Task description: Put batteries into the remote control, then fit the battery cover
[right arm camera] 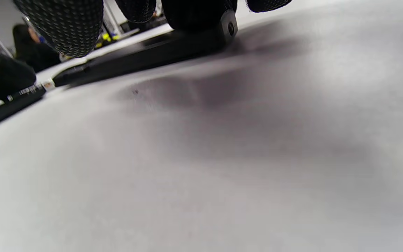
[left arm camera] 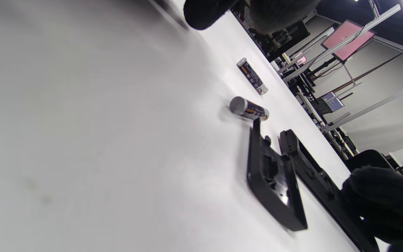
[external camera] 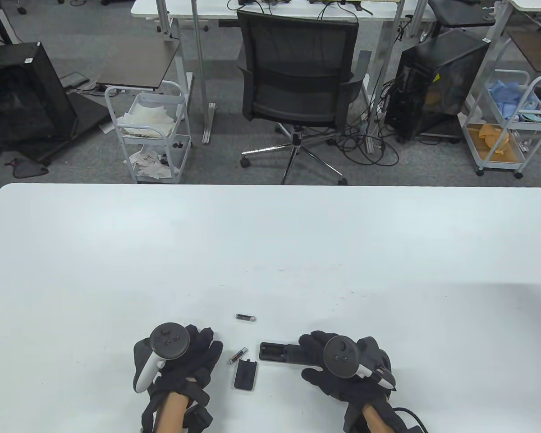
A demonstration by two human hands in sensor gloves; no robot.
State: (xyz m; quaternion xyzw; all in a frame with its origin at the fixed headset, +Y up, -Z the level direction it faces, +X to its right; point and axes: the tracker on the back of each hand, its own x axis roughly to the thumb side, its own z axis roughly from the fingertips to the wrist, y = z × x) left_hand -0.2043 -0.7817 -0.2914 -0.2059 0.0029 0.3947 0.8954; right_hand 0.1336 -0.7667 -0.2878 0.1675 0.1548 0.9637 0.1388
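Observation:
The black remote control (external camera: 277, 351) lies on the white table with its open battery bay at its left end. My right hand (external camera: 338, 361) rests its fingers (right arm camera: 65, 24) over the remote's right part (right arm camera: 145, 56). The thumb is by its near side. The black battery cover (external camera: 245, 374) lies flat just left of the remote and also shows in the left wrist view (left arm camera: 273, 182). One battery (external camera: 237, 355) lies by the cover's far end, a second battery (external camera: 245, 317) farther back. My left hand (external camera: 185, 361) lies flat on the table left of them, holding nothing.
The white table (external camera: 270, 243) stretches far beyond the parts. An office chair (external camera: 297, 85) and a wire cart (external camera: 151, 131) stand on the floor past the table's far edge.

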